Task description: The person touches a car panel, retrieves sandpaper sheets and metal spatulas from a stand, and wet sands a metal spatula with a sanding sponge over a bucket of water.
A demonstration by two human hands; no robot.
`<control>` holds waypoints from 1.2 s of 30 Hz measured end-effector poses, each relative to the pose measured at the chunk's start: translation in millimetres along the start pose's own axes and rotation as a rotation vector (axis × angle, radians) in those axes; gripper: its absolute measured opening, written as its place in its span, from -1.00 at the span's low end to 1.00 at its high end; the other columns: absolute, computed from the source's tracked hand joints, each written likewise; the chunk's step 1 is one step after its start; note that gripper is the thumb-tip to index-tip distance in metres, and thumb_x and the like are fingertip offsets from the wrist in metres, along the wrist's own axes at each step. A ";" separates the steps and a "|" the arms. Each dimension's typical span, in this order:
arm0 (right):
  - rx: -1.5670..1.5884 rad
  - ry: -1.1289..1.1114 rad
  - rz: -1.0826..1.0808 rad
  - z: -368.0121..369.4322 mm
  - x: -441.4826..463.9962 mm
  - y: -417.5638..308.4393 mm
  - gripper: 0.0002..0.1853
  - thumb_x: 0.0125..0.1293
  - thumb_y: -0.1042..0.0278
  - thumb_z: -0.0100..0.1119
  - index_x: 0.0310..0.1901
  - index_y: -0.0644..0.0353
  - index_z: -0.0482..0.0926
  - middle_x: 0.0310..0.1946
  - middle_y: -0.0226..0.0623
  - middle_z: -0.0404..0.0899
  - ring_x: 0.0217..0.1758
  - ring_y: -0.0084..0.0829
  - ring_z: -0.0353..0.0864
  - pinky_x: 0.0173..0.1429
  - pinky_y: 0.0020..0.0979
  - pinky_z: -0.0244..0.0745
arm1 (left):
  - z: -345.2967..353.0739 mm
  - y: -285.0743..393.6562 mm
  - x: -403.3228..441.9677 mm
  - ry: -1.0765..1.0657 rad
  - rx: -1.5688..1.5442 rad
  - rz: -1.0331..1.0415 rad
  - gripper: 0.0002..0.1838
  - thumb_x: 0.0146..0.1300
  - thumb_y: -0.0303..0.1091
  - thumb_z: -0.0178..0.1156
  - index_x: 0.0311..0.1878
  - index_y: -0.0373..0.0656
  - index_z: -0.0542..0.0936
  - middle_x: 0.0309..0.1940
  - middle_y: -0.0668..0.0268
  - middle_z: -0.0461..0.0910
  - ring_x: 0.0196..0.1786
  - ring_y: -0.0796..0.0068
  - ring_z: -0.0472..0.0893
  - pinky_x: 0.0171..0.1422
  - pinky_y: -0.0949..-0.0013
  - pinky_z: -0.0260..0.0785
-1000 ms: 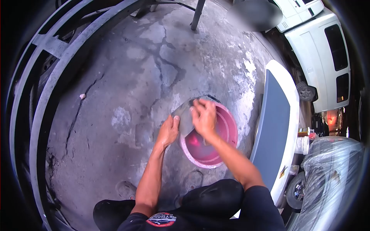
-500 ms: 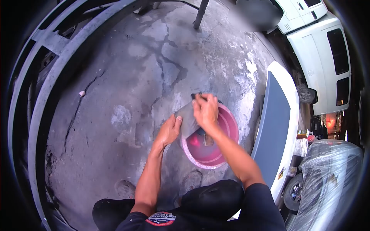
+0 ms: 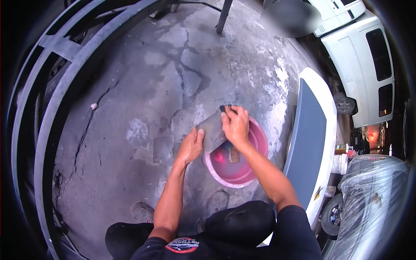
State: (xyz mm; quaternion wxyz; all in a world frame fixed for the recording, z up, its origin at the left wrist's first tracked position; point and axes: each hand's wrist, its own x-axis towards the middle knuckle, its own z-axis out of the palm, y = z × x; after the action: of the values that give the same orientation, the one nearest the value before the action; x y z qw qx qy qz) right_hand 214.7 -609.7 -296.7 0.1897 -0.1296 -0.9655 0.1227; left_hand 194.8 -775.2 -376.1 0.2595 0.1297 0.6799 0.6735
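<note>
A flat grey sheet (image 3: 213, 133) is held tilted over the left side of a pink basin (image 3: 260, 145). My left hand (image 3: 190, 145) grips its left edge, with the thumb on top. At the upper right of the sheet, my right hand (image 3: 236, 125) has its fingers bent round a small dark piece (image 3: 224, 108), which touches or nearly touches the sheet's far edge. Cloudy liquid stands in the basin, and a small brownish block (image 3: 234, 155) shows in it below my right wrist.
A white and blue-grey panel (image 3: 308, 125) leans at the right. Beyond it are a white van (image 3: 355, 65), a plastic-covered car part (image 3: 372, 195) and a white bucket (image 3: 339, 164). A metal frame (image 3: 56, 104) curves along the left; a post (image 3: 223, 17) stands ahead.
My right hand and the dark piece have shifted slightly along the sheet's upper edge, now a little further right. My left hand keeps its hold, and more of the block shows.
</note>
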 end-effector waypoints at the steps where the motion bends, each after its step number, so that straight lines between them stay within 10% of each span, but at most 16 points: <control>1: -0.029 -0.018 -0.075 -0.9 -5.3 -3.4 -0.69 0.18 0.33 0.27 -0.04 0.20 0.70 -0.10 -0.09 0.54 0.01 -0.08 0.47 0.14 -0.13 0.39 | -1.5 6.5 0.8 0.005 0.001 0.015 -0.54 0.53 -0.09 -0.17 0.02 -0.38 0.45 -0.13 -0.18 0.61 0.02 -0.03 0.62 0.14 0.14 0.37; 11: 0.029 -0.073 -0.299 -8.9 -33.4 -30.2 -0.70 0.17 0.38 0.26 -0.04 0.20 0.69 -0.10 -0.08 0.54 0.01 -0.08 0.46 0.09 -0.10 0.38 | -7.8 27.4 -7.6 -0.002 0.007 -0.057 -0.56 0.55 -0.11 -0.18 0.14 -0.30 0.46 -0.06 0.00 0.64 0.01 0.15 0.61 0.18 0.24 0.36; 24: 0.011 -0.009 -0.029 6.5 6.6 5.0 -0.68 0.26 0.31 0.20 0.02 0.21 0.66 -0.06 -0.04 0.53 0.04 -0.03 0.45 0.10 -0.09 0.37 | 4.8 11.5 -9.6 0.130 -0.011 0.007 -0.57 0.53 -0.08 -0.14 0.03 -0.31 0.49 -0.20 -0.02 0.65 -0.10 0.13 0.64 0.07 0.21 0.39; 28: 0.130 -0.024 -0.365 -4.5 -53.8 -25.9 -0.65 0.19 0.36 0.27 0.02 0.25 0.65 -0.08 -0.07 0.53 0.01 -0.06 0.46 0.10 -0.10 0.38 | 1.9 7.3 -6.8 0.129 -0.016 -0.044 -0.56 0.53 -0.07 -0.14 0.02 -0.30 0.49 -0.20 -0.01 0.65 -0.11 0.17 0.63 0.06 0.22 0.39; 32: -0.012 0.106 -0.042 -4.0 -23.8 14.6 -0.68 0.23 0.35 0.27 0.01 0.25 0.67 -0.09 -0.02 0.56 0.00 -0.05 0.48 0.07 -0.13 0.41 | 7.8 -2.1 -10.2 0.120 -0.147 0.032 -0.54 0.53 -0.04 -0.14 0.03 -0.29 0.51 -0.18 0.04 0.66 -0.09 0.24 0.63 0.07 0.24 0.39; 36: 0.113 0.004 -0.304 -8.9 -74.9 -22.0 -0.69 0.23 0.31 0.27 -0.01 0.22 0.68 -0.04 -0.09 0.55 0.02 -0.09 0.47 0.14 -0.12 0.38 | 0.3 11.8 -9.3 0.092 -0.020 -0.022 -0.51 0.53 -0.02 -0.14 0.02 -0.33 0.49 -0.17 0.01 0.65 -0.09 0.25 0.62 0.07 0.25 0.39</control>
State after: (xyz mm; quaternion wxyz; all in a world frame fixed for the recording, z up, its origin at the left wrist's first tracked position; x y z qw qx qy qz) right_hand 280.7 -650.9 -307.5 0.2150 0.0288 -0.9651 0.1465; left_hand 200.6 -779.1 -362.8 0.2367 0.0888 0.6858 0.6825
